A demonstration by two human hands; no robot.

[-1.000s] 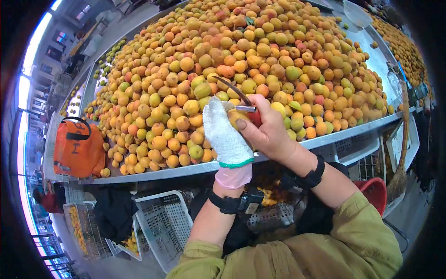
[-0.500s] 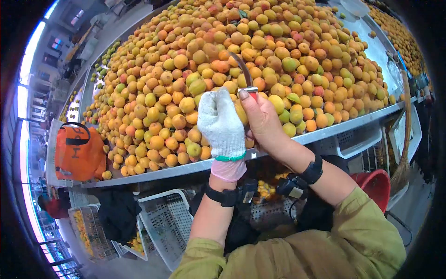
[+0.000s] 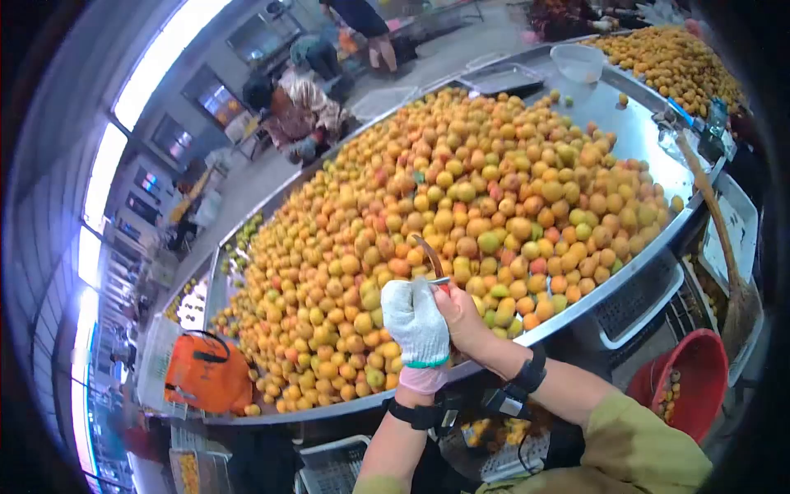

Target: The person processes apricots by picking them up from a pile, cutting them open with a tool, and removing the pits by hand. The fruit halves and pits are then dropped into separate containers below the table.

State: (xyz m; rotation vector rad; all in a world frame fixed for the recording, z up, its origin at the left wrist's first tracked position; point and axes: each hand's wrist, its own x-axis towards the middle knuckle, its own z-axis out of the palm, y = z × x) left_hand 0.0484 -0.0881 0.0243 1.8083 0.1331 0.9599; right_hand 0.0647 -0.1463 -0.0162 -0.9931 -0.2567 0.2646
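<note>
My left hand, in a white knit glove with a green cuff over a pink under-glove, is closed in a fist, and whatever lies inside it is hidden. Pressed close beside it, my bare right hand grips a knife with a narrow curved blade and a bit of red handle showing. The blade points up and away from me. Both hands are above the near edge of a metal table heaped with yellow-orange apricots, some greenish.
An orange bag sits at the table's left corner. Right of me are a red bucket holding a few fruits, a broom and a white crate. A clear bowl rests at the far side. People are in the background.
The view has tilted up, showing more of the room and the table's far side. My hands sit lower in the picture, still together, with the knife still in my right hand.
</note>
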